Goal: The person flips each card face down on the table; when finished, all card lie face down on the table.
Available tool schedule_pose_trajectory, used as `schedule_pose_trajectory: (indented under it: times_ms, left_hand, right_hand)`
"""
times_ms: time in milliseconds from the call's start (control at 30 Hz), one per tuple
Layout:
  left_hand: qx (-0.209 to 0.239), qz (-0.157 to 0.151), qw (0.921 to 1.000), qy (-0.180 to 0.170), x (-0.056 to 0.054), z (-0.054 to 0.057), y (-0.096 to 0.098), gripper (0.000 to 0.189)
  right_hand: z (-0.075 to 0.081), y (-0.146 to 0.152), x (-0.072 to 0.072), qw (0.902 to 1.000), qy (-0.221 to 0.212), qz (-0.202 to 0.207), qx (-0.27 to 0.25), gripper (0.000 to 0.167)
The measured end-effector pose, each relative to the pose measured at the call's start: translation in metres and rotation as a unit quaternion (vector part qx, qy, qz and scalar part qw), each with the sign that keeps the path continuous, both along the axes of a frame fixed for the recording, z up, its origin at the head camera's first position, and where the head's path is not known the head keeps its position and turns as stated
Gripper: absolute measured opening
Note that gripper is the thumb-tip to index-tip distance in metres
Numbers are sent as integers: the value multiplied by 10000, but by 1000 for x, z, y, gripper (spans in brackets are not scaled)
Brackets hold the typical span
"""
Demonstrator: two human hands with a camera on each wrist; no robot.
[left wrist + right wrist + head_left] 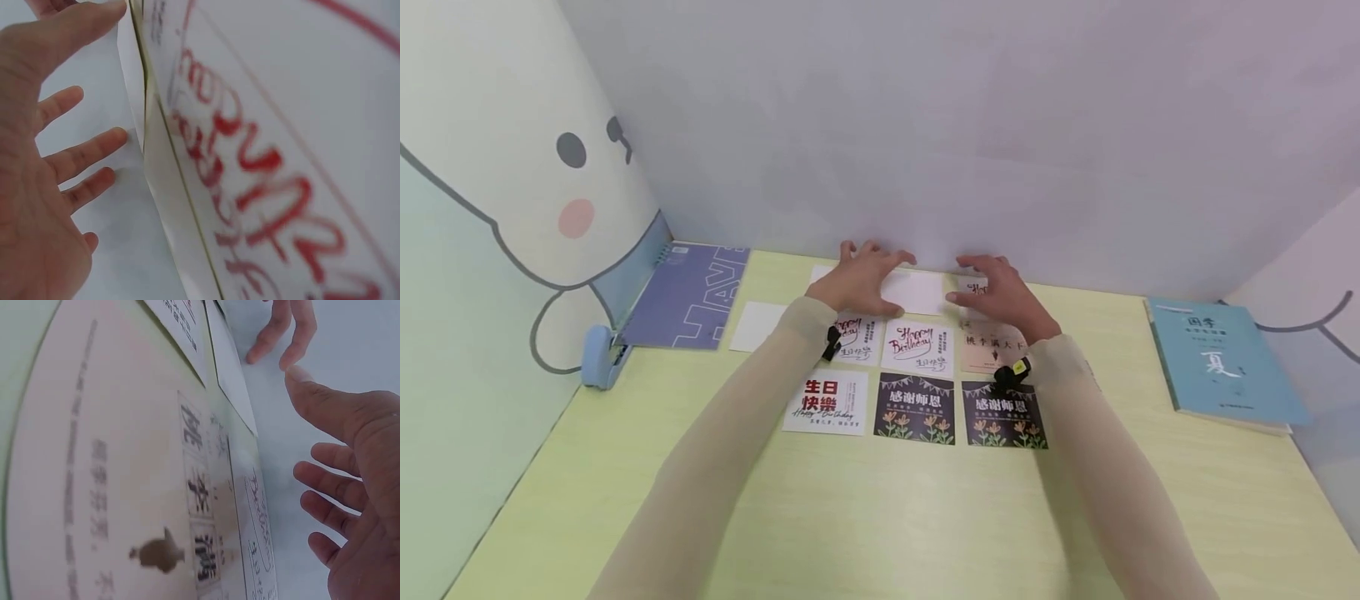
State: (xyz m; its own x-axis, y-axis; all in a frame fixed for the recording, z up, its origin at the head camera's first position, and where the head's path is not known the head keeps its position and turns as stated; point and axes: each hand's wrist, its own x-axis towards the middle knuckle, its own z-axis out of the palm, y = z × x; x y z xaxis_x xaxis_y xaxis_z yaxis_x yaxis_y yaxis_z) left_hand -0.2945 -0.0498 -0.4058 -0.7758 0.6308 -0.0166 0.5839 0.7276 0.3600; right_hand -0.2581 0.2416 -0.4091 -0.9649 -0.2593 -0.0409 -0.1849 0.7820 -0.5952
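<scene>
Several cards lie in rows on a pale yellow-green table [887,517]. My left hand [859,281], fingers spread, is over the back row, its thumb near the lower left of a blank white card [919,292]. On that card's other side is my right hand [1000,293], thumb near the card's right edge and fingers loosely bent. Neither hand holds anything; whether the thumbs touch the card I cannot tell. Below lie a red-lettered "Happy Birthday" card [917,346] and a pinkish card [144,487]. My right hand partly hides another lettered card [972,287].
Nearer me lie a white card [826,404] with red characters and two dark flowered cards [914,408]. A purple notebook [688,292] and a blue stapler-like object [601,357] are at left, a teal book [1225,362] at right. A grey wall [925,125] rises behind.
</scene>
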Motion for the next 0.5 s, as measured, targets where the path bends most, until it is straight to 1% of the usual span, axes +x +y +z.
schedule_pose_trajectory:
  times_ms: [100, 233, 367, 433, 500]
  left_hand:
    - [160, -106, 9998, 6, 0, 1, 7, 91]
    - [323, -312, 9990, -17, -1, 2, 23, 90]
    - [382, -428, 9984, -11, -1, 1, 36, 89]
    - [409, -483, 9980, -8, -1, 0, 43, 88]
    - [384, -513, 9979, -19, -1, -1, 49, 87]
  right_hand:
    - [1, 11, 1, 9998, -14, -202, 46, 70]
    - [2, 24, 4, 9991, -33, -409, 97, 62]
    - [-3, 32, 4, 9987, 241, -426, 117, 58]
    - [-7, 34, 2, 9982, 389, -399, 202, 58]
    - [-11, 35, 1, 9977, 443, -383, 332, 59]
